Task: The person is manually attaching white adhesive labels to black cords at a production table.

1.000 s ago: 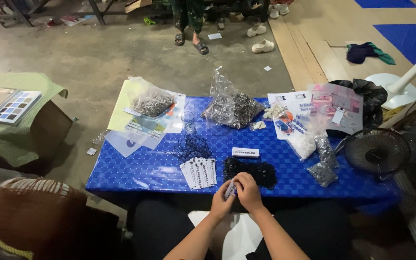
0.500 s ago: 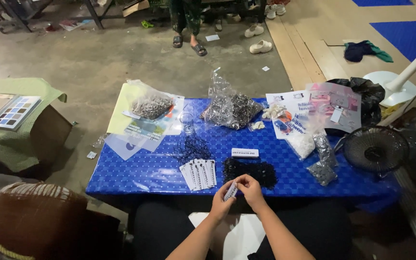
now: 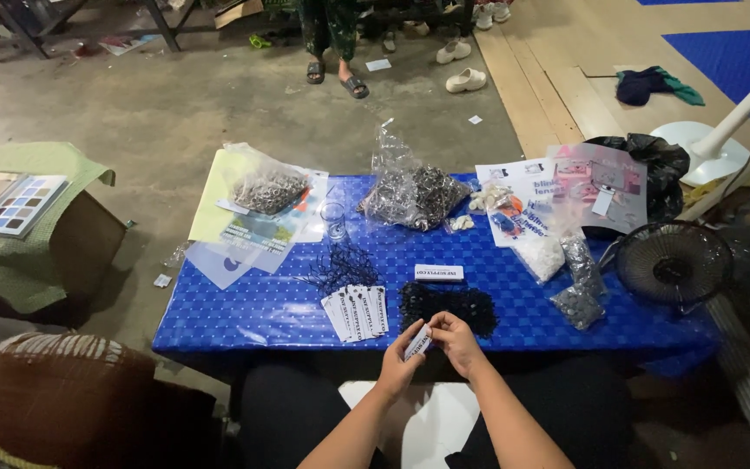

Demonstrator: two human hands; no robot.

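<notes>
My left hand [image 3: 398, 360] and my right hand [image 3: 456, 339] meet at the near edge of a low blue table [image 3: 253, 306]. Together they pinch a small white card tag [image 3: 418, 342] between the fingertips. Just beyond the hands lies a heap of black cords [image 3: 446, 304]. To its left a fanned row of white card tags [image 3: 358, 311] rests on the table. A single white tag [image 3: 438, 273] lies behind the black heap. More loose black cords [image 3: 340, 264] spread out behind the fanned tags.
Clear plastic bags of small metal parts [image 3: 411, 193] [image 3: 264, 188] sit at the table's back, with a clear cup [image 3: 334, 221], printed sheets [image 3: 557, 187] and small bags [image 3: 575, 287]. A black fan [image 3: 672, 264] stands right. Another person's sandalled feet [image 3: 336, 78] stand beyond. A green-covered table [image 3: 32, 234] is left.
My hands stay together at the table's near edge, working the small white tag between the fingers. Nothing else on the table has moved.
</notes>
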